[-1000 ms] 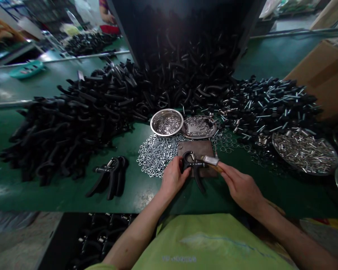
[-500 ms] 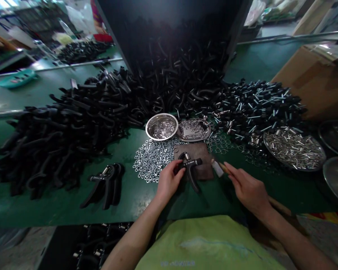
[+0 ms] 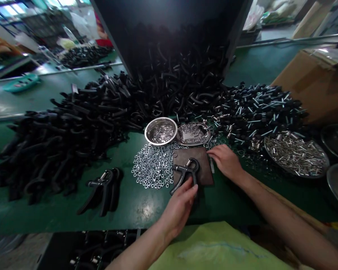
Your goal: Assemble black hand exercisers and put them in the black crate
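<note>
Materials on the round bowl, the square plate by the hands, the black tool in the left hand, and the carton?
Round bowl: polished metal, likely stainless; bright rim reflections.
Square plate: dull brown, perhaps rusted steel; could be another material.
Black tool: probably plastic, smooth sheen; its spring is shiny metal.
Carton: matte brown cardboard, taped.

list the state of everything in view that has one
left hand: closed on spring clamp
spring clamp: handles spread apart
right hand: by plate's edge, hold unclear
brown plate: flat, ring on one corner
round bowl: upright, partly filled
oval tray: holding metal parts
nuts: loose, heaped
</note>
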The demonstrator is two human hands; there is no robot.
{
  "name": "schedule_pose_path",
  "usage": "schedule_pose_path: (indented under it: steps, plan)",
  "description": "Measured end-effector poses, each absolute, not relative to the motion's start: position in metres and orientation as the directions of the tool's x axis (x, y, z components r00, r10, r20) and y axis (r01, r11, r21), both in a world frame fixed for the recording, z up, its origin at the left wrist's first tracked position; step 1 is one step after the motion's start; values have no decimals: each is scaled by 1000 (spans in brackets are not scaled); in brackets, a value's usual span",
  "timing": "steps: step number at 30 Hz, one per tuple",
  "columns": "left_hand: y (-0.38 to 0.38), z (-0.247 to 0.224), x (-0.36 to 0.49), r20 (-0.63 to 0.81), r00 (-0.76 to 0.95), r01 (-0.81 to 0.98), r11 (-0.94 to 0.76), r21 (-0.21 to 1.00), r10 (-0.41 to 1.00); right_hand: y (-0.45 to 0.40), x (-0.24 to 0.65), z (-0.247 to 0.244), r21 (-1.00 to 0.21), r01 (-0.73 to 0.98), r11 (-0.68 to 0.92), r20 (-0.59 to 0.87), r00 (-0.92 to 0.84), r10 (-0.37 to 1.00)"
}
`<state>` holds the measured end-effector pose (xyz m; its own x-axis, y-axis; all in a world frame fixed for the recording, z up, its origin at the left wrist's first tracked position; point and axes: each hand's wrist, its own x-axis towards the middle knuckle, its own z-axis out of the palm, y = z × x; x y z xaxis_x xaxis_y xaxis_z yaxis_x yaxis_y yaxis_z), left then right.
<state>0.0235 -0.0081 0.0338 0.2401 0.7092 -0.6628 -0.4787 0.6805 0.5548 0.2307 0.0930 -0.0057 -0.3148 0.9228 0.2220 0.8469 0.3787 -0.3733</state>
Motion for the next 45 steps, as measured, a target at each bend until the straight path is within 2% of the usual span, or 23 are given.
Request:
schedule_pose_path:
  steps: [2,4,6,8,9,11,14,15,17,23,31,37,39,42,45]
  plan:
    - [-8,41,13,-628,239,-362,668,650,740,129,203,-2,-353,836,421,171,-385,907]
    - [1,45,3,-526,230,-195,568,799,819,158,181,0,-281,838,467,90,-462,882]
    - [21,45,-6,-335,202,20,338,941,920,179,166,-1,-237,830,505,28,-514,857]
    - [51,40,-10,-91,175,282,39,959,980,192,158,-3,-225,820,525,-9,-541,841]
    - [68,35,-10,17,179,423,-93,902,984,196,157,-4,-218,820,529,-26,-547,837]
    - [103,25,-6,135,244,663,-267,700,960,198,158,-6,-201,826,527,-54,-546,836]
    - [145,9,9,58,300,890,-301,342,952,195,166,-8,-179,849,497,-68,-515,855]
    - [155,5,15,25,290,917,-285,277,957,194,169,-8,-173,859,482,-68,-499,864]
    - [169,-3,26,-11,262,942,-253,221,965,192,176,-8,-163,878,449,-69,-464,883]
    - [186,-13,40,-20,244,953,-236,190,970,191,184,-3,-150,900,409,-118,-427,897]
    - [185,-13,35,8,257,934,-250,256,966,190,183,2,-136,920,367,-160,-386,908]
    - [185,-9,26,34,286,867,-274,416,958,190,186,7,-125,924,362,-207,-381,901]
    - [175,-5,18,52,287,795,-268,545,956,190,185,7,-119,928,353,-208,-371,905]
    - [149,-2,4,33,270,558,-185,809,962,188,185,6,-119,930,348,-190,-365,911]
    - [115,-3,-7,-63,282,409,-60,911,957,187,187,4,-126,931,343,-169,-361,917]
